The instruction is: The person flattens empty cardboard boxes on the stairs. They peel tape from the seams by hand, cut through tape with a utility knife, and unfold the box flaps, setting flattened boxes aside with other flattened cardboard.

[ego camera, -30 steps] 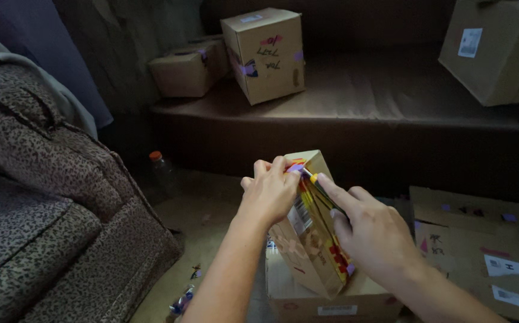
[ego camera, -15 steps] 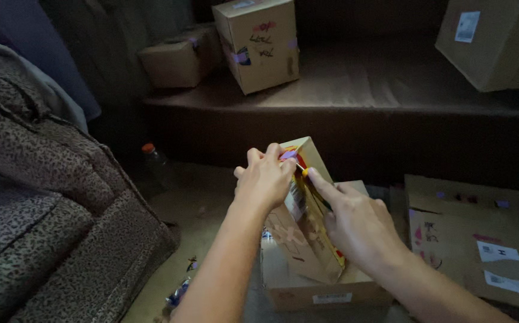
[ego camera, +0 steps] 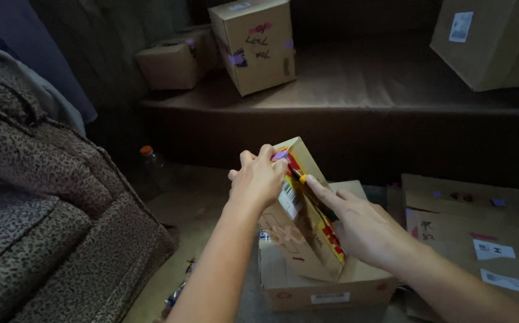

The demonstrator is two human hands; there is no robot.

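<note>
My left hand point(ego camera: 259, 179) grips the top corner of a small cardboard box point(ego camera: 304, 233) that stands tilted on edge, with red and yellow print, a barcode label and a purple tape patch. My right hand point(ego camera: 355, 224) lies along the box's upper edge and holds a thin yellow-tipped tool point(ego camera: 302, 177), a cutter or a pen, pressed against the top. The tilted box rests on a flat cardboard box point(ego camera: 325, 287) on the floor.
A leopard-print sofa point(ego camera: 38, 227) fills the left. A dark raised ledge point(ego camera: 355, 101) at the back carries several cardboard boxes point(ego camera: 256, 45). Flattened cardboard point(ego camera: 474, 239) lies at the right. A bottle with an orange cap point(ego camera: 147, 164) stands by the sofa.
Both hands stay on the tilted box with almost the same grip. The view has shifted slightly, so the hands and box sit a little lower in the picture.
</note>
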